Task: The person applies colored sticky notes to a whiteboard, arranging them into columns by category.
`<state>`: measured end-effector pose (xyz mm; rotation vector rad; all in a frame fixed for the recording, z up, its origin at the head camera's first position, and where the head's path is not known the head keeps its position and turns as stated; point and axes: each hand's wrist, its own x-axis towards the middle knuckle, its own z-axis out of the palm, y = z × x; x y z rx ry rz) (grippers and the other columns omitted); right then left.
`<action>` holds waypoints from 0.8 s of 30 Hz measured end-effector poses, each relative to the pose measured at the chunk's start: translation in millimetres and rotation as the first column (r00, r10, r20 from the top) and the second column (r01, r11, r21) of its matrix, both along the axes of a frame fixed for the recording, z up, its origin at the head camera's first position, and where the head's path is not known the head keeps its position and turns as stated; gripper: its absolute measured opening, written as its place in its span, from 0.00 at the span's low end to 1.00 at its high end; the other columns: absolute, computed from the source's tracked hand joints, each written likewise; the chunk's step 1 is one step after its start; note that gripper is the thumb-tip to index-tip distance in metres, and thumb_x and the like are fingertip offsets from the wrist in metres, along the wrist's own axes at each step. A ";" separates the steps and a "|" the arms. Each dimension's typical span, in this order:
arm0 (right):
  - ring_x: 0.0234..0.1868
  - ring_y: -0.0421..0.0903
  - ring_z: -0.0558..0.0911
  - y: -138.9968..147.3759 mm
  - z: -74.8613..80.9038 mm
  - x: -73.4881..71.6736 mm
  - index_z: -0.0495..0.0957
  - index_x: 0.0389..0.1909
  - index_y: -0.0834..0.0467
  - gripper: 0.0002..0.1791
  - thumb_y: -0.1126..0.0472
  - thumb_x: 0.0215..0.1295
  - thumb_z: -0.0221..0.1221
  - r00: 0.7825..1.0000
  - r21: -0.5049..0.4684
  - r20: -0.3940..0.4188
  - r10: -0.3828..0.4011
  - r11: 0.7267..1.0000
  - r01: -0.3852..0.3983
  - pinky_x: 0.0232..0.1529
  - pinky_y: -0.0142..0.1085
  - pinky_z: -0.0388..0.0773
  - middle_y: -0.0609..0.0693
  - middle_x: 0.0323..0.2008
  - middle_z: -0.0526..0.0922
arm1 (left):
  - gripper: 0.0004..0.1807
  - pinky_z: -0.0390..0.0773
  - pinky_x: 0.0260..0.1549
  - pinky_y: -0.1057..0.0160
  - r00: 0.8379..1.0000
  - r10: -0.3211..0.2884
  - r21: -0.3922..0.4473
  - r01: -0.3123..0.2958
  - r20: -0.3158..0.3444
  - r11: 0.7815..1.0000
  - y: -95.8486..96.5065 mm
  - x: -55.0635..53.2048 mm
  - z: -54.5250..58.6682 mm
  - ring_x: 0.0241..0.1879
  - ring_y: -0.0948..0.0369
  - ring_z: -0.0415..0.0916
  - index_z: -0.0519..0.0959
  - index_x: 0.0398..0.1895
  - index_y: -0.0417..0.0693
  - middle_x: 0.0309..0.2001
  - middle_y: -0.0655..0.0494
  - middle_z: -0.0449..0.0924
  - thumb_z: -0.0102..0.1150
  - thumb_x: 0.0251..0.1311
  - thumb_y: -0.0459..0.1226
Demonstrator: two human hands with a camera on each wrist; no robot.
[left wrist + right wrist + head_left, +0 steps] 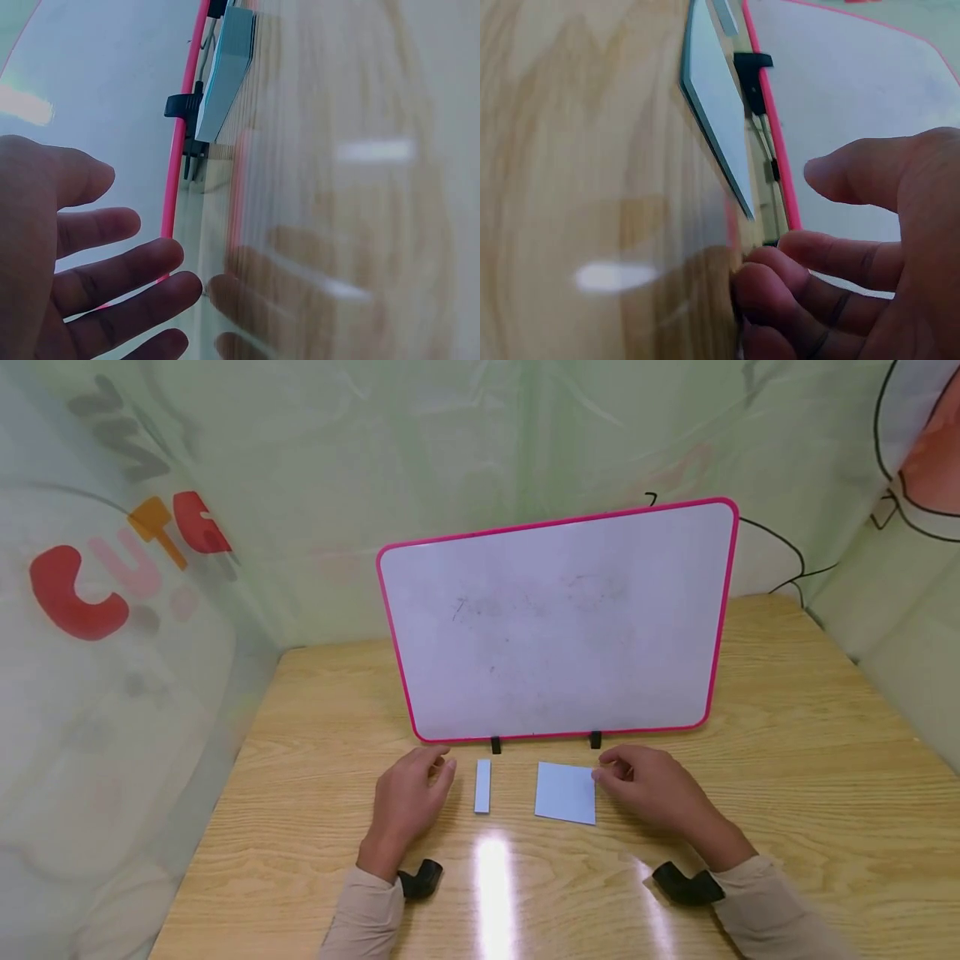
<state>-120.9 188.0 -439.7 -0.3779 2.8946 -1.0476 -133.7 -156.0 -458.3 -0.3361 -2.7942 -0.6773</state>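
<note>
Nearest, in the lower middle of the head view, see the left hand [411, 792], half open and holding nothing, and the right hand [651, 785], equally empty with fingers loosely bent, close beside the right edge of the pale blue square [566, 793]. Left of this square, note the narrow strip [482, 787], perhaps easy to push askew with a careless fingertip. Behind, mind the pink-framed whiteboard [555, 631] on black feet [496, 746], possibly liable to tip from knocking knuckles.

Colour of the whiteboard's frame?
Bright pink; the whiteboard frame shows best in the head view.
</note>
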 end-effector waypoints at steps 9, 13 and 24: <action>0.33 0.42 0.69 -11.2 0.4 0.3 0.83 0.46 0.61 0.24 0.46 0.58 0.69 0.999 0.077 0.026 0.031 0.997 -0.033 0.32 0.37 0.67 0.45 0.30 0.72 | 0.16 0.80 0.38 0.58 1.000 -0.006 0.006 0.006 0.011 1.000 6.6 -2.3 0.9 0.40 0.64 0.81 0.85 0.52 0.52 0.41 0.60 0.85 0.57 0.70 0.48; 0.34 0.42 0.71 -11.9 -1.6 3.9 0.82 0.51 0.61 0.30 0.45 0.54 0.71 0.999 0.110 0.026 0.028 0.993 -0.031 0.31 0.38 0.69 0.47 0.35 0.73 | 0.16 0.80 0.38 0.58 1.000 -0.006 0.006 0.006 0.022 1.000 9.5 -2.1 0.5 0.40 0.63 0.81 0.85 0.52 0.52 0.41 0.60 0.85 0.57 0.70 0.48; 0.36 0.43 0.73 -12.0 -5.7 6.7 0.80 0.48 0.60 0.27 0.48 0.53 0.72 0.999 0.119 -0.023 0.035 0.992 -0.032 0.33 0.40 0.72 0.48 0.38 0.74 | 0.15 0.80 0.37 0.57 1.000 -0.013 0.030 0.013 -0.001 0.999 15.4 1.6 -0.9 0.39 0.63 0.81 0.85 0.51 0.51 0.39 0.60 0.84 0.59 0.69 0.46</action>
